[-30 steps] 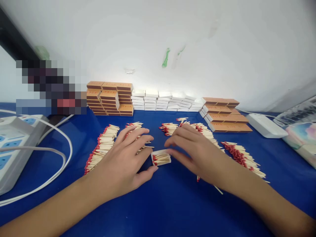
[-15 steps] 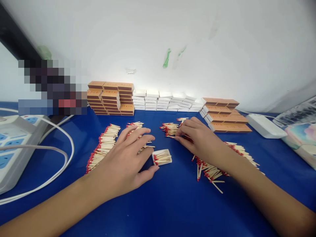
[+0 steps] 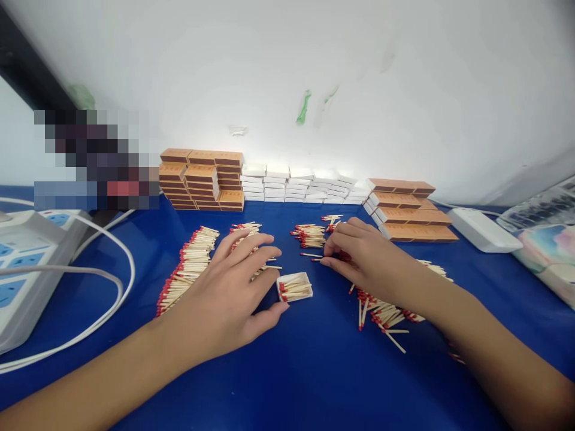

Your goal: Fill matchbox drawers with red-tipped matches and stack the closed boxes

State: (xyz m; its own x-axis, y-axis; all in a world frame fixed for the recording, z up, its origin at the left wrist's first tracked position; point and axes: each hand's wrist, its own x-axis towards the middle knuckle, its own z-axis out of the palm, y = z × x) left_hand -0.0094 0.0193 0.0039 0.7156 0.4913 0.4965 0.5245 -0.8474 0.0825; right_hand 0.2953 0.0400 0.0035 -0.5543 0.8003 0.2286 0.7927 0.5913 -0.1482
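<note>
Matchbox tray [image 3: 306, 277] is partly filled, well short of counter's [image 3: 296, 371] back edge; loose matches [image 3: 309, 236] lie unboxed. Left hand [image 3: 240, 287]: grip released, beside tray. Right hand [image 3: 362, 254]: at matches, grasp unclear.

A power strip [image 3: 33, 299] and white cables [image 3: 133, 272] lie left — a white box [image 3: 485, 230] and pastel packet [image 3: 550, 251] right.

Indoor wkspc, type unclr | blue tbl [image 3: 287, 374] | wht wall [image 3: 202, 72] | pwr strip [image 3: 42, 290]
</note>
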